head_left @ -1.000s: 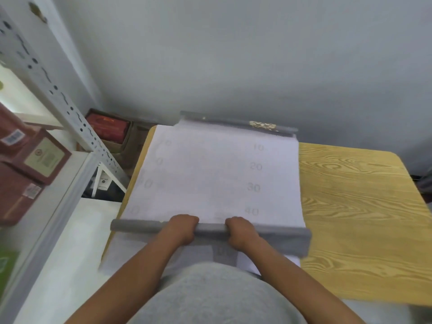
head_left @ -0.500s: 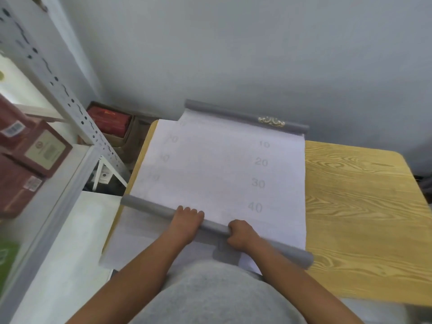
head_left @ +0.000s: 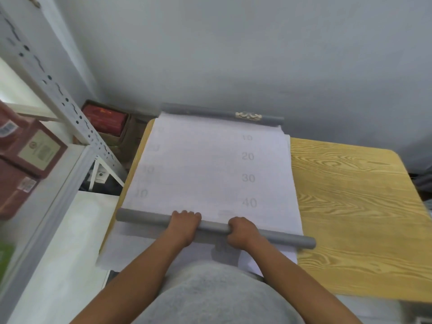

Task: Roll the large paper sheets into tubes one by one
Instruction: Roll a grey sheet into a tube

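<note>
- Your left hand (head_left: pixel 183 226) and right hand (head_left: pixel 240 232) curl around the grey rod (head_left: pixel 140 219).
- Roll evenly; the rod sits skewed across the paper sheet (head_left: pixel 205 164).

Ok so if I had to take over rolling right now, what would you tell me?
Left hand: curled over the near grey rod.
Right hand: gripping the same rod.
The paper sheet lies flat along the left part of the wooden table, its near edge hanging off toward you. The far grey rod sits at the far end, by the wall.
Done: barely a start; nearly the whole sheet is flat, numbers 10 to 40 showing.
Left: roll the near rod away from you, keeping it straight; it sits slightly slanted.
</note>
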